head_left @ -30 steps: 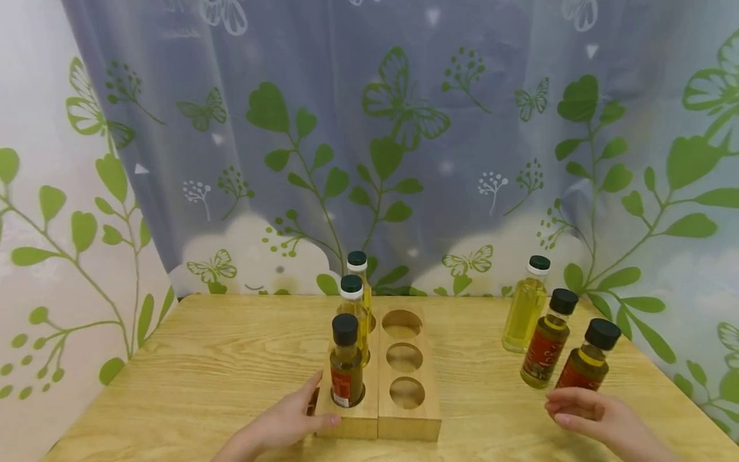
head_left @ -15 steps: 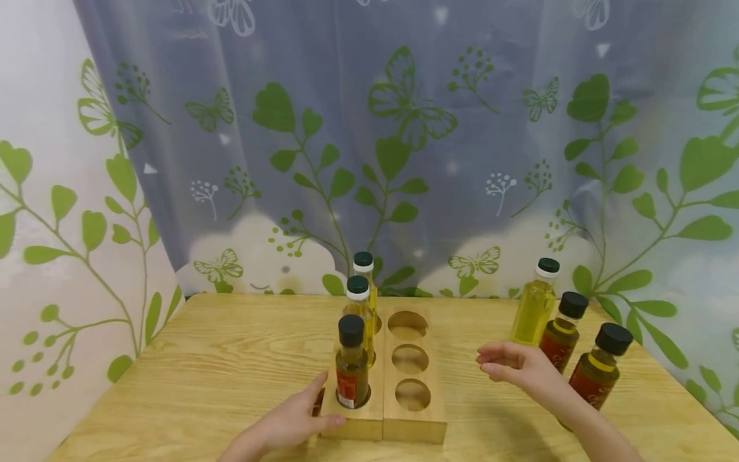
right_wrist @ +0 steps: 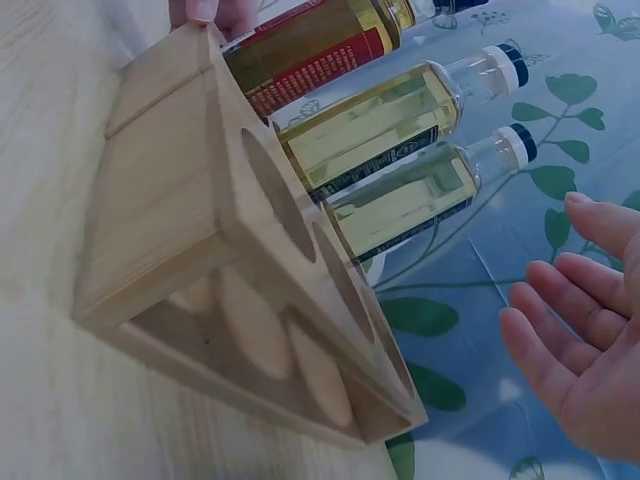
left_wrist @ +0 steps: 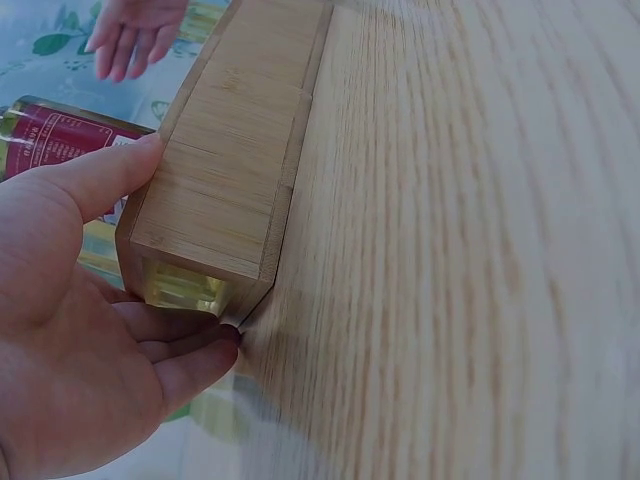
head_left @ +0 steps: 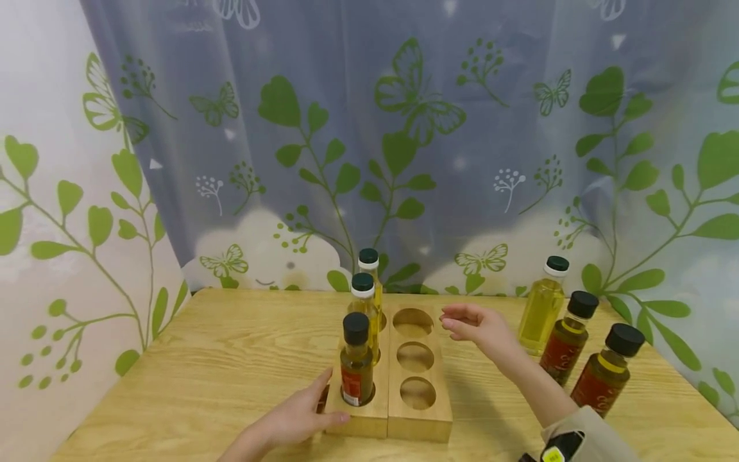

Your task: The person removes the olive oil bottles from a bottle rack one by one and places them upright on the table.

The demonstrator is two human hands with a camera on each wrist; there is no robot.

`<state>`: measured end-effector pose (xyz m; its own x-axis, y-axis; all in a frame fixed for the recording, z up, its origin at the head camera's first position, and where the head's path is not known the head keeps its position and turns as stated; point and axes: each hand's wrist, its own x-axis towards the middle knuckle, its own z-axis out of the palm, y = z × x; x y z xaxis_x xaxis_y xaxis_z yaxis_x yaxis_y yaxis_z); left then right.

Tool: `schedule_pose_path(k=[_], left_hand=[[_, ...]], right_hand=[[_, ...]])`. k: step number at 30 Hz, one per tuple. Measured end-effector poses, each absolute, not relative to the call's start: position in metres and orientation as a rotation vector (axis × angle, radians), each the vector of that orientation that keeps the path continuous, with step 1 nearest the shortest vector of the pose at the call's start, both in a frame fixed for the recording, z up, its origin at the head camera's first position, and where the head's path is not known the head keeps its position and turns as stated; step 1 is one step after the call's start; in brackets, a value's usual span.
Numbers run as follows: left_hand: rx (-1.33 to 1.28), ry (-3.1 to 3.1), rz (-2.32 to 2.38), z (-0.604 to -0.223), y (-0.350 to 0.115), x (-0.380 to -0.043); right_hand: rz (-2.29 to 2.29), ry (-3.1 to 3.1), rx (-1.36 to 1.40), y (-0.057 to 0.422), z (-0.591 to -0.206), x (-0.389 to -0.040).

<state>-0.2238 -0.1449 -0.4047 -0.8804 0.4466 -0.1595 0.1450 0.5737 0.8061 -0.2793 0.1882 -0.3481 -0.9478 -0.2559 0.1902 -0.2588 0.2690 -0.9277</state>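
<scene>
My left hand (head_left: 294,414) grips the front left corner of a wooden bottle rack (head_left: 358,427), thumb on its front edge and fingers at its open side. Standing in that rack are a dark oil bottle (head_left: 356,375) with a black cap and red label, and behind it two yellow oil bottles (right_wrist: 370,125) with green-and-white caps. A second wooden rack (head_left: 419,428) sits flush to the right, three round holes showing in its top. Over the back right of this second rack, my right hand (head_left: 482,333) hovers, fingers loosely bent and holding nothing.
At the right of the wooden table (head_left: 248,340) stand a yellow oil bottle (head_left: 541,314) and two dark oil bottles (head_left: 564,346) with red labels, the nearest partly behind my right sleeve (head_left: 589,436). A leaf-patterned curtain (head_left: 312,160) hangs along the back edge.
My right hand has moved left from beside the nearest dark bottle on the right to the second rack, carrying nothing. The left hand keeps its hold. The head view has shifted slightly.
</scene>
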Motion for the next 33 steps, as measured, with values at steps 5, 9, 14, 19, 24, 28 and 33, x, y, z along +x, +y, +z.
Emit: schedule_pose_path(k=[5, 9, 14, 19, 24, 28, 33], left_hand=[[0.495, 2.455, 1.219, -0.404, -0.145, -0.224], [0.507, 2.452, 1.22, -0.406, -0.145, -0.226], [0.479, 2.443, 1.231, -0.406, -0.144, -0.226], [0.467, 2.441, 1.236, -0.406, -0.145, -0.225], [0.47, 2.438, 1.239, -0.405, -0.144, -0.225], [0.478, 2.444, 1.238, -0.406, -0.143, -0.225], [0.468, 2.438, 1.24, -0.406, -0.144, -0.225]], right_hand=[[1.763, -2.527, 0.549, 0.17, -0.339, -0.299], [1.713, -2.543, 0.576, 0.157, -0.333, -0.312], [1.708, -2.551, 0.608, 0.14, -0.33, -0.327], [1.728, -2.554, 0.611, 0.122, -0.329, -0.338], [1.672, -2.56, 0.606, 0.106, -0.329, -0.347], [1.645, -2.597, 0.652, 0.095, -0.332, -0.353], [1.668, -2.614, 0.662, 0.083, -0.338, -0.354]])
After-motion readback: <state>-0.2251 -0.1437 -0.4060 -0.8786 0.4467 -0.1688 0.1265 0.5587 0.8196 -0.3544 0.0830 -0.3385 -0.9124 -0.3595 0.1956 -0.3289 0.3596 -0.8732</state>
